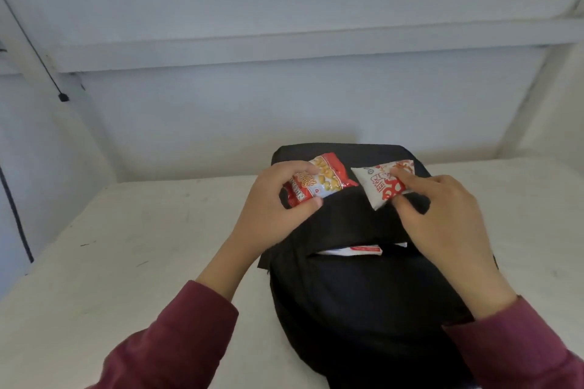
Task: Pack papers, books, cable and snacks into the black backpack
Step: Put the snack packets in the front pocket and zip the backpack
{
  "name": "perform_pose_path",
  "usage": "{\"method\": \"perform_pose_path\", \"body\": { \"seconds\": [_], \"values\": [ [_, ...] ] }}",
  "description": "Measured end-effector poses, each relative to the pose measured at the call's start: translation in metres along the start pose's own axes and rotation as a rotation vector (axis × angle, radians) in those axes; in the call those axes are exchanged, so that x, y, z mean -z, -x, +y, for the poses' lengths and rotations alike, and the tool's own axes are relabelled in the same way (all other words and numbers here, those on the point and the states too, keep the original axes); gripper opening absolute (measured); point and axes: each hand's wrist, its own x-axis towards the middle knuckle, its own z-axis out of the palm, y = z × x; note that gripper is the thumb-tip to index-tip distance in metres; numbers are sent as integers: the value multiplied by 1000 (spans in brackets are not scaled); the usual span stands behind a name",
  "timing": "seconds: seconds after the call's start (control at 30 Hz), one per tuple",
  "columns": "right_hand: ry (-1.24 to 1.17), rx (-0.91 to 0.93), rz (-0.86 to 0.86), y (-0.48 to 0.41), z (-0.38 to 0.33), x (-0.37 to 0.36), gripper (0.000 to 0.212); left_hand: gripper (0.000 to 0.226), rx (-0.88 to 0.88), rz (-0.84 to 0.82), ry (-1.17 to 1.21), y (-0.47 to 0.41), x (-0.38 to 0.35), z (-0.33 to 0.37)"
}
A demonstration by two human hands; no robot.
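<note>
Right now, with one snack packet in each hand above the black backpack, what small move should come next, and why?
Probably slide the red snack packet further down into the black backpack. The left hand pinches it and its lower edge seems already behind a fabric edge, while the right hand holds the white snack packet beside it, wholly in view.

One wide-angle view looks from the person's head, facing forward and down. It sits close over the matte off-white tabletop [126, 230], the black fabric backpack [363, 300] filling the lower centre of the frame and dark red knit sleeves [177, 338] entering at both bottom corners. A pale grey wall [284, 104] with a bowed horizontal ledge [284, 49] spans the upper half.
</note>
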Motion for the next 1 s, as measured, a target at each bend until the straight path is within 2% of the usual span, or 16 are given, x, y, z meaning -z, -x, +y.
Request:
{"method": "perform_pose_path", "body": {
  "seconds": [0.17,0.33,0.53,0.67,0.8,0.9,1.0],
  "values": [
    [-8,-58,-23,0,32,1,42,40,2,-91,16,-18,-34,11],
    [-78,-73,37,3,56,8,41,38,45,-181,21,-30,-50,20],
    [-222,-59,88,10,79,27,42,42,-8,-176,-127,-29,-57,34],
    [-238,45,93,19,84,38,42,28,-185,-247,-141,-23,-61,36],
    [-331,243,29,34,84,44,35,37,-327,-327,-341,-21,-68,33],
    [-314,377,-107,47,87,44,43,19,-311,-279,-301,-22,-73,36],
    [-242,427,-188,55,89,37,39,14,-297,-149,-194,-22,-76,38]
  ]
}}
